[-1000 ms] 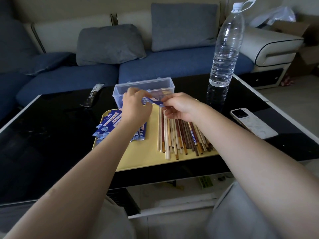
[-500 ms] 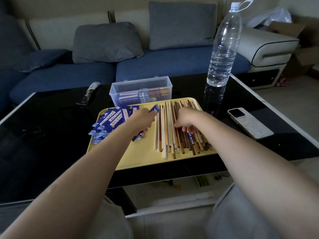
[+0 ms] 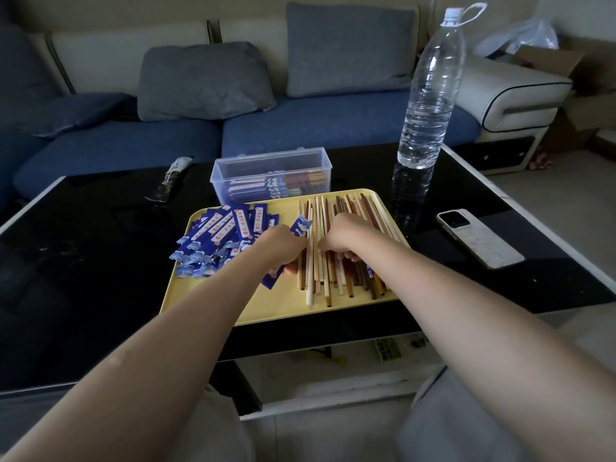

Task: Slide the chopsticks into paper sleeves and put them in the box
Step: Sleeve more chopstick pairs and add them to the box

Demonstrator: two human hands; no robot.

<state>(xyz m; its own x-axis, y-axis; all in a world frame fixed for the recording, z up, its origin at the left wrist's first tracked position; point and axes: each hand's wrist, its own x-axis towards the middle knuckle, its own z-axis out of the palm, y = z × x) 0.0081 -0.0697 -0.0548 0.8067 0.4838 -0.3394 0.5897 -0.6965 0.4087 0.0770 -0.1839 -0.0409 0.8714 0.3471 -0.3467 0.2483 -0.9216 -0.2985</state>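
Reaching over a black glass bench point(image 3: 100, 261), we see both of our bare forearms stretched toward a yellow tray point(image 3: 266, 308) that sits near its front edge. Behind the bench runs a blue sofa point(image 3: 300, 128) with grey cushions. A tall water bottle point(image 3: 430, 95) stands at the bench's far right, and a white phone point(image 3: 480, 240) lies flat to the right of the tray. Just beyond the tray's far edge sits the clear plastic box point(image 3: 271, 168), open-topped, with several sleeved chopsticks already lying inside it. A heap of blue paper sleeves point(image 3: 216, 238) covers the tray's left part; a row of loose chopsticks point(image 3: 333, 261), pale and dark wood, lies lengthwise over its right part. Our left hand point(image 3: 280, 246) is curled around one blue sleeve point(image 3: 300, 228), whose far end pokes out past the knuckles and whose near end shows below the hand, right beside the leftmost chopsticks. Our right hand point(image 3: 346, 236) rests knuckles-up on the chopstick row, fingers curled down into the sticks; whether they have pinched a stick we cannot tell. The two hands are close together, not quite touching.
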